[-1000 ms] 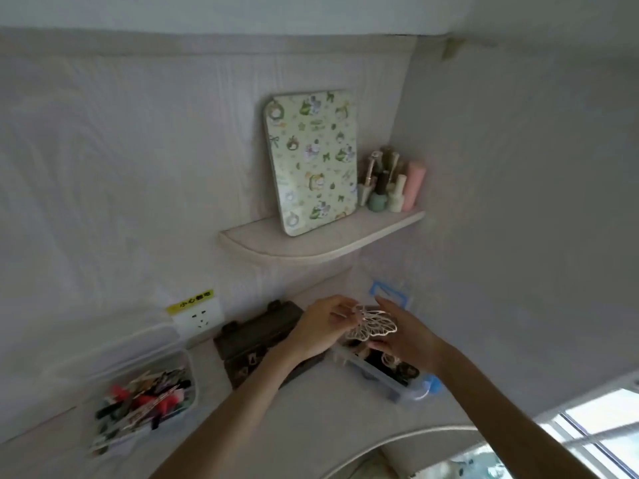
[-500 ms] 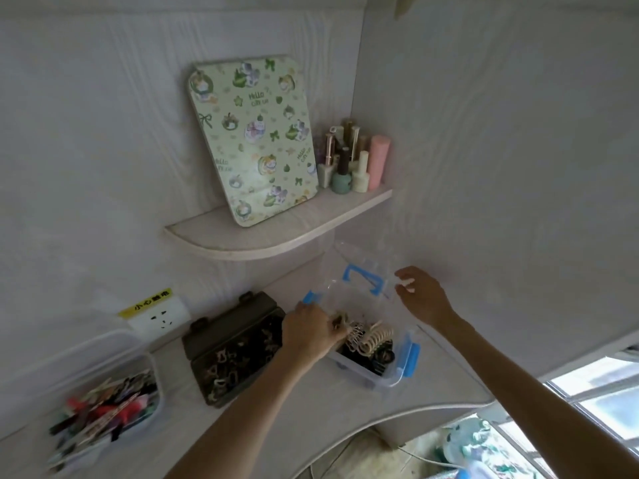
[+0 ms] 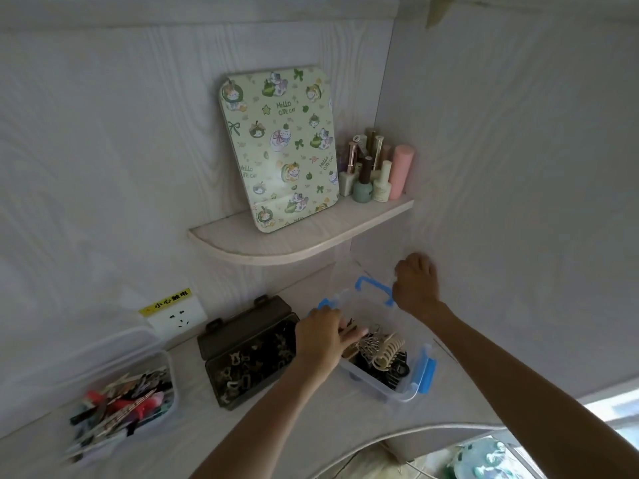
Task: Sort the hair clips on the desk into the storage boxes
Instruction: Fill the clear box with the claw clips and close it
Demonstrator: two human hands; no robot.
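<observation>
— Reaching into the clear plastic storage box with blue latches [image 3: 397,392], our left hand [image 3: 323,342] lies over its near-left rim, fingers stretched loosely onto the pile of hair clips inside; we cannot see them curl round any one clip.

— And our right hand [image 3: 415,288]?

— It is up at the box's raised transparent lid [image 3: 349,288], fingers curled on the lid's edge just beside the blue handle-shaped latch [image 3: 375,288]. The lid stands tilted back toward the corner of the two walls, so little room is left behind it.

— Where are the clips?

— A cream claw hair clip [image 3: 389,352] sits on top of dark ones in that box, touching a silvery one beside our left fingers. More small clips fill the dark translucent rectangular case [image 3: 249,354], open just to the left and nearly touching our left wrist. Further left, well apart, a clear round-cornered tub [image 3: 128,399] holds a jumble of red, black and pastel clips.

— What about the surface?

— The pale wood-grain desk [image 3: 311,426] has a curved front edge, with bare top between us and the boxes. Above, a rounded corner shelf [image 3: 294,236] carries a green cat-print mirror back [image 3: 280,146] leaning on the wall and a cluster of nail polish bottles [image 3: 373,171]. A white wall socket with a yellow label [image 3: 176,314] sits behind the dark case.
</observation>
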